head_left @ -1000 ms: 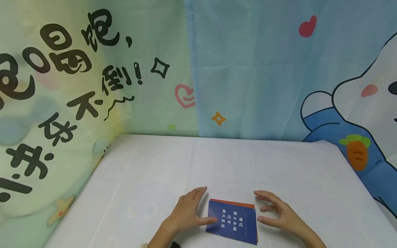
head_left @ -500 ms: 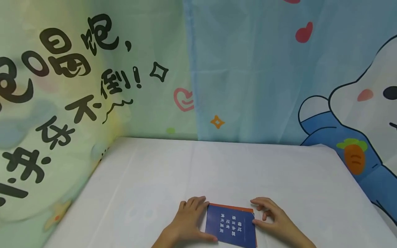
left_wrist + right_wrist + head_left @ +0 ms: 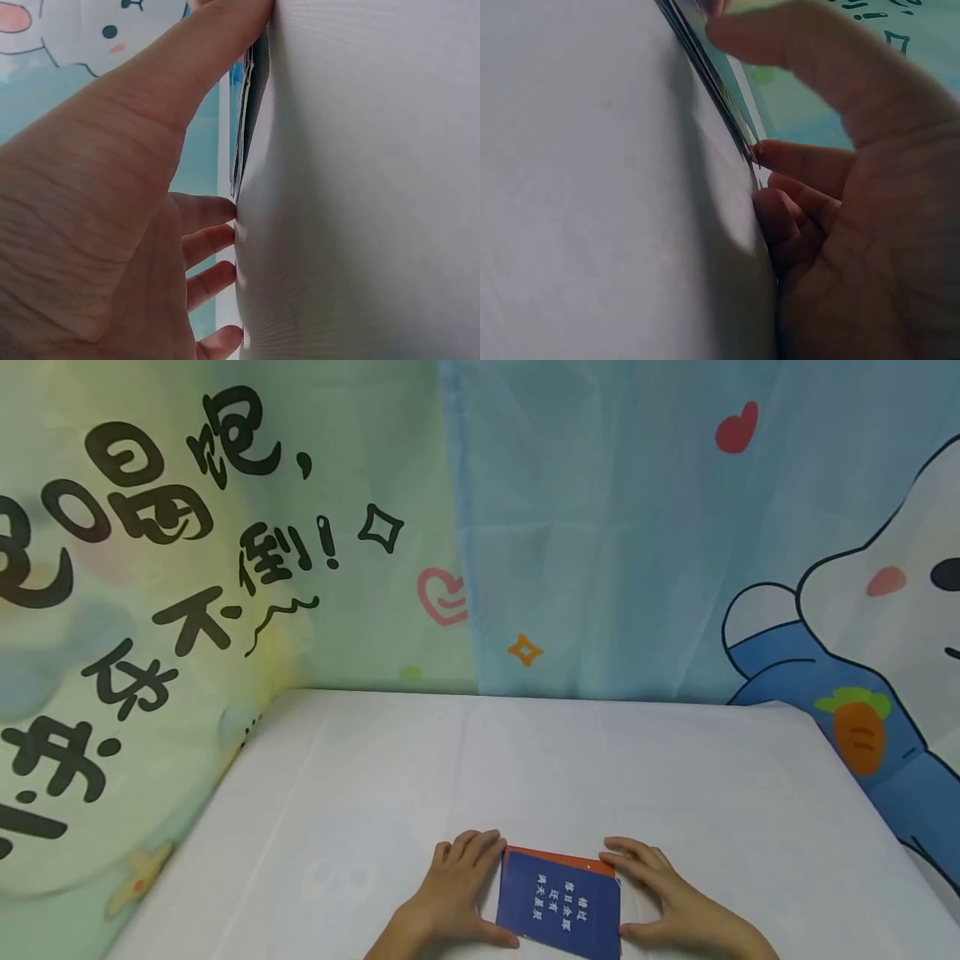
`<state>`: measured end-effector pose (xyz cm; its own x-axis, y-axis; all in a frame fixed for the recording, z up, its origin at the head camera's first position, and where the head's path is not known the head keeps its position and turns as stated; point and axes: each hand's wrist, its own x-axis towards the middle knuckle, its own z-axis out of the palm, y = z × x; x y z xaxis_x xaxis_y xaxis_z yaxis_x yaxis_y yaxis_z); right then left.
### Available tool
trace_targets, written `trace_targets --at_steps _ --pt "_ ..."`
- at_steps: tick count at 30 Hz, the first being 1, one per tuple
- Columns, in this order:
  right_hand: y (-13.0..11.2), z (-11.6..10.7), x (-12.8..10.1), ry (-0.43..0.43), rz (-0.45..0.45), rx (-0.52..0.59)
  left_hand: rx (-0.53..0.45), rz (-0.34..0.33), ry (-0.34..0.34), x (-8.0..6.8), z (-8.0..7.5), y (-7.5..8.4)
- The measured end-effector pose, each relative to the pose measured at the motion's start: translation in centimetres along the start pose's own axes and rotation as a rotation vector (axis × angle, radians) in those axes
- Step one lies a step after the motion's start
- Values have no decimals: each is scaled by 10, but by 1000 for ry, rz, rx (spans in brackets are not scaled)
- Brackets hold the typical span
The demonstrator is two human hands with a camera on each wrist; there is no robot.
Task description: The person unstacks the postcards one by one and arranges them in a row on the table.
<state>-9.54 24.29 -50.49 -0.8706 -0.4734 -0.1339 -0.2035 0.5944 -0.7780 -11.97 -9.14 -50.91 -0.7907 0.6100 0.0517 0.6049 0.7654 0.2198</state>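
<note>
A small stack of cards lies flat on the white table; its dark blue top card (image 3: 558,902) bears white Chinese characters, and an orange card (image 3: 564,858) peeks out along the far edge. My left hand (image 3: 455,893) rests at the stack's left side, index fingertip by the far-left corner and thumb at the near edge. At the right side, my right hand (image 3: 675,902) has its index fingertip at the far-right corner and its thumb against the right edge. The right wrist view shows several thin layers in the stack (image 3: 705,71), with other fingers curled beside it.
A white cloth covers the table (image 3: 420,768). Behind it hangs a blue and green curtain (image 3: 585,527) with cartoon prints and large black characters. The stack's near edge runs out of the head view at the bottom.
Both hands have closed in on the stack from the sides. My right hand has come left to touch its right edge, and the orange card now shows more at the far edge.
</note>
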Motion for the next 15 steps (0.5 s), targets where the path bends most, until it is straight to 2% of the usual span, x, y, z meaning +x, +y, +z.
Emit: trace_targets --at_steps 4,11,15 --pt "3 -1 -2 -5 -65 6 -19 0 6 0 -1 1" --pt "4 -1 -1 72 -151 -86 -37 -8 5 0 0 2" --pt "5 -1 0 104 -175 -103 -27 0 22 1 1 1"
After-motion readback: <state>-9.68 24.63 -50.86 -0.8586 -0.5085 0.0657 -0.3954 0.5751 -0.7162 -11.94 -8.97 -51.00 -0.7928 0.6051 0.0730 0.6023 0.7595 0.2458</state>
